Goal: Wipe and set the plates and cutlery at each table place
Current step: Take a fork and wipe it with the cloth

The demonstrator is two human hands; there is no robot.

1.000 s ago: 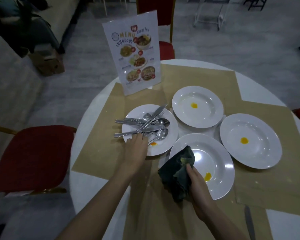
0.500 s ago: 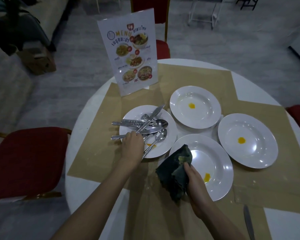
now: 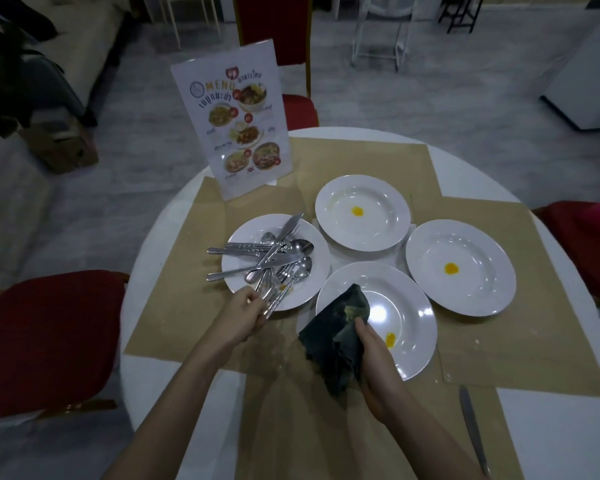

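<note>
Steel handles are now pinched in the left hand [image 3: 245, 315], which half a second ago lay knuckles-up on the near rim of the left plate [image 3: 246, 237]; it has drawn back toward the near edge of that plate, and its curled fingers close on the near ends of a few pieces pulled from the cutlery pile [image 3: 267, 256], though how many is blurred. Everything else on the table sits as before. Knives, forks and spoons of shiny metal lie crossed in a loose heap on the left plate, some handles sticking out past its left rim, with a small yellow smear under the near pieces. All four plates are round, white and glossy, with a wide flat rim and a shallow well. The far plate [image 3: 362, 188], the right plate [image 3: 426, 258] and the near plate [image 3: 420, 337] each carry one yellow spot. They rest on tan paper mats [image 3: 174, 320] spread over a round white table [image 3: 146, 386], and folded white napkins [image 3: 333, 251] show between them. The right hand [image 3: 378, 368] grips a dark green cloth [image 3: 336, 341], soft and crumpled, with its fingers curled round the bunched fabric; the cloth lies over the near-left rim of the near plate. Both bare forearms reach in from the near edge. One knife [image 3: 473, 431] lies alone on the near right of the table. An upright printed menu card [image 3: 232, 129] stands at the far left, and red padded chairs [image 3: 45, 337] surround the table.
</note>
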